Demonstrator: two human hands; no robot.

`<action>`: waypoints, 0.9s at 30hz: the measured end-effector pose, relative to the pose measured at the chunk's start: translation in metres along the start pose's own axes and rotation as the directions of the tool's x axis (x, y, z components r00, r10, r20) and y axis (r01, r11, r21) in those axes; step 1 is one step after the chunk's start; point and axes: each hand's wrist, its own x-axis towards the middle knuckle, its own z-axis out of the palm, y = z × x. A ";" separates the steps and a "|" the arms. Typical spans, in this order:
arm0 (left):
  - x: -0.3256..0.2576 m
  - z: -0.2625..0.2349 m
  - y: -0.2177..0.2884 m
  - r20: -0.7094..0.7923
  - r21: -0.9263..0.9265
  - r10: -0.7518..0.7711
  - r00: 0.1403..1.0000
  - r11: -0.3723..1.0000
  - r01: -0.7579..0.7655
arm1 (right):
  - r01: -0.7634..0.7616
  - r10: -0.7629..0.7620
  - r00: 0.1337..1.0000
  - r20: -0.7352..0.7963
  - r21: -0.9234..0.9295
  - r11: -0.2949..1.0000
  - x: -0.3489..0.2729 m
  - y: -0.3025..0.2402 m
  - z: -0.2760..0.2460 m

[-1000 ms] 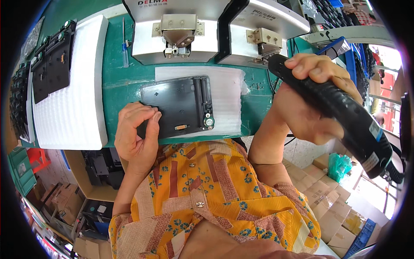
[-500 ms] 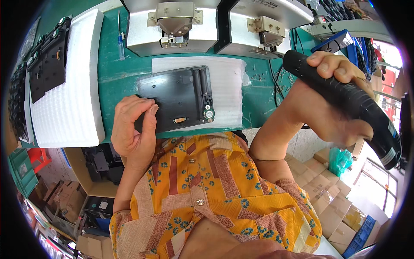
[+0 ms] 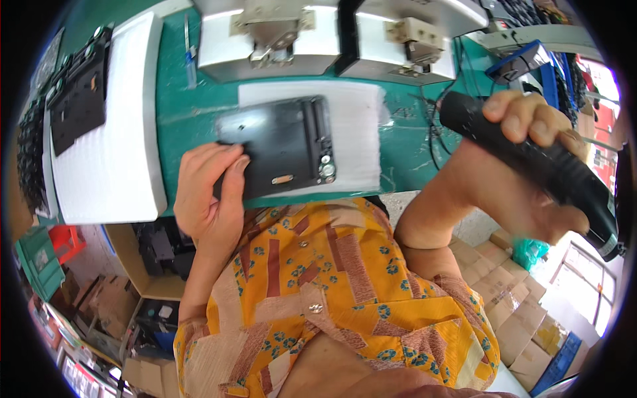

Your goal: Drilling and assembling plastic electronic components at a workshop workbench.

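My left hand [image 3: 211,186] is at the left edge of a flat black plastic panel [image 3: 272,146], its thumb and fingertips pinched together over it. Whatever lies between those fingertips is too small or hidden to make out. The panel lies on a white foam sheet [image 3: 358,139]. Two dark ridges and small round metal parts run along its right side, and a small gold connector sits near its front edge. Off to the right, my right hand [image 3: 524,159] is wrapped round a thick black cylindrical electric screwdriver [image 3: 564,176], raised and slanting down toward the right.
Two silver machines [image 3: 265,50] with metal mechanisms stand behind the panel. A thin blue-handled screwdriver [image 3: 190,63] lies left of them. Another black panel [image 3: 79,99] rests on thick white foam [image 3: 126,166]. Black cables [image 3: 434,136] cross the green table. Cardboard boxes [image 3: 504,292] fill the lower right.
The whole view has shifted slightly. My right hand and the screwdriver have come a little lower and to the right. My left hand keeps its pinch at the panel's edge.
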 end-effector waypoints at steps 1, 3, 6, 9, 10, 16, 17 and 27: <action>-0.002 -0.001 0.006 0.021 0.016 -0.062 0.998 0.998 0.062 | -0.096 0.099 0.994 -0.039 0.072 0.993 -0.002 -0.006 0.007; 0.000 -0.001 0.011 0.058 -0.058 -0.034 0.998 0.998 0.037 | -0.215 0.240 0.961 -0.140 0.168 0.962 -0.011 -0.015 0.030; 0.007 0.007 0.020 0.042 -0.209 0.067 0.997 0.976 -0.057 | -0.279 0.297 0.954 -0.047 0.231 0.932 -0.018 -0.022 0.053; 0.001 0.014 0.026 0.117 -0.275 0.055 0.992 0.961 -0.021 | -0.325 0.311 0.946 0.096 0.247 0.913 -0.020 -0.031 0.062; -0.003 0.015 0.028 0.115 -0.291 0.035 0.993 0.957 0.000 | -0.339 0.310 0.939 0.150 0.243 0.909 -0.021 -0.034 0.064; -0.025 0.012 0.035 0.171 -0.406 -0.019 0.985 0.910 0.088 | -0.306 0.242 0.924 0.297 0.189 0.933 -0.033 -0.043 0.081; -0.028 0.010 0.036 0.165 -0.405 -0.021 0.986 0.910 0.088 | -0.309 0.246 0.921 0.301 0.183 0.933 -0.035 -0.044 0.082; -0.046 0.006 0.043 0.114 -0.424 -0.011 0.993 0.904 0.059 | -0.255 0.191 0.933 0.305 0.185 0.949 -0.053 -0.045 0.095</action>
